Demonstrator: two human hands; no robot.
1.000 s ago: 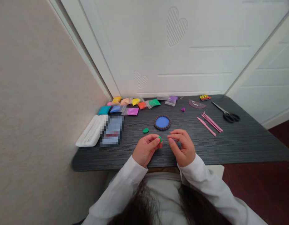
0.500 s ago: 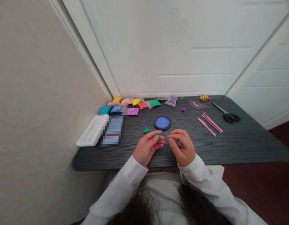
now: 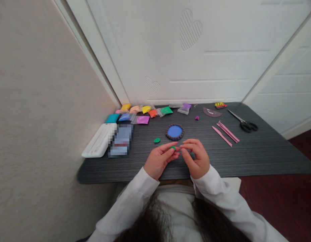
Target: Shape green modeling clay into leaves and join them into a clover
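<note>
A small lump of green clay is pinched between the thumb and fingers of my left hand, just above the table. Close on its right is my right hand, its curved fingertips near the clay and the left fingertips; I see nothing held in it. A flat green clay piece lies on the table beyond my left hand, with a tiny green bit partly hidden near the knuckles. Behind both hands sits a blue clay disc ringed by dark brown balls.
Several bags of coloured clay, such as the green bag, line the back left. A white case and a blurred item lie left. Pink modelling tools, scissors, a purple bit and a semicircular piece lie right.
My left hand has shifted slightly right, bringing the green clay closer to my right fingertips. A tiny green bit now shows beyond my left hand.
</note>
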